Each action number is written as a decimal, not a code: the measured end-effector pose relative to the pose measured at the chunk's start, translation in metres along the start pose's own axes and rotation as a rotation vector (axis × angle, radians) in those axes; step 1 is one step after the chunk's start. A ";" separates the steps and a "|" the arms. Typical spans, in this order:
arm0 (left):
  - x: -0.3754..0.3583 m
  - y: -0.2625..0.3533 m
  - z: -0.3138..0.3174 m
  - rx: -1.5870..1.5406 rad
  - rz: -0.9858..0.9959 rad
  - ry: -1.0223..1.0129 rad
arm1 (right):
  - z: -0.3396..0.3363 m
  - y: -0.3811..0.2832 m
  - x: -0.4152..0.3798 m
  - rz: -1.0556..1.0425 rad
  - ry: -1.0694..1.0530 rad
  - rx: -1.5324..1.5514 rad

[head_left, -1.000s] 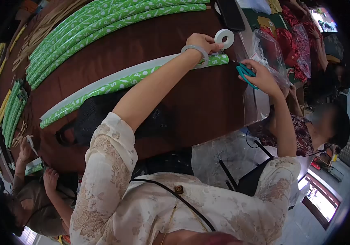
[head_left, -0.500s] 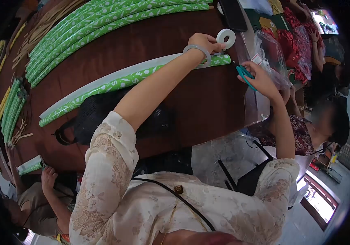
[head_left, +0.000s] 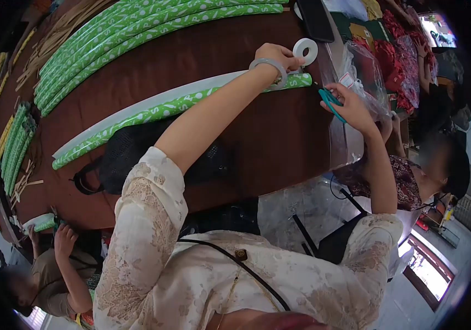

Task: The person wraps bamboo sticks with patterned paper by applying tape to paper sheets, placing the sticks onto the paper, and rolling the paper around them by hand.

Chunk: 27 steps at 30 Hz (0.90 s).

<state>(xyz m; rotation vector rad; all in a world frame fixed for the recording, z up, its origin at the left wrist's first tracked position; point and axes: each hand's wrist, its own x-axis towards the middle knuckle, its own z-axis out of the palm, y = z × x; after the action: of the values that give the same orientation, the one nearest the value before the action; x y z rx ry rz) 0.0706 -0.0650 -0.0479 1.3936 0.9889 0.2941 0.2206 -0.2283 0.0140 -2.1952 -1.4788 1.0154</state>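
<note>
In my left hand is a roll of white tape, pinched by its lower edge. That hand, with a pale bangle at the wrist, is just above the right end of a partly rolled sheet of green patterned wrapping paper. The paper's white underside shows along the far edge. A pair of scissors with teal handles is in my right hand, beside the paper's right end. Their dark blades point toward that end and are hard to make out.
Several finished green rolls lie at the back of the brown table. A black mesh bag is under my left arm. A dark phone and clear plastic bag are at the right. Co-workers sit on both sides.
My hands have barely moved, still holding the tape and the scissors. At the lower left, the co-worker's head and hands have shifted, and the small green sheet there has turned.
</note>
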 end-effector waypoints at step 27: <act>-0.018 0.026 0.005 -0.143 0.266 0.099 | 0.034 0.024 -0.065 0.067 0.458 -0.590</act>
<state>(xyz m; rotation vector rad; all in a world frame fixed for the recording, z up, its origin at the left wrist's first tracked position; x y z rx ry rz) 0.0731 -0.0758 -0.0180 1.3896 0.8448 0.6247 0.1984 -0.3014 0.0008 -2.6347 -1.6150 0.0449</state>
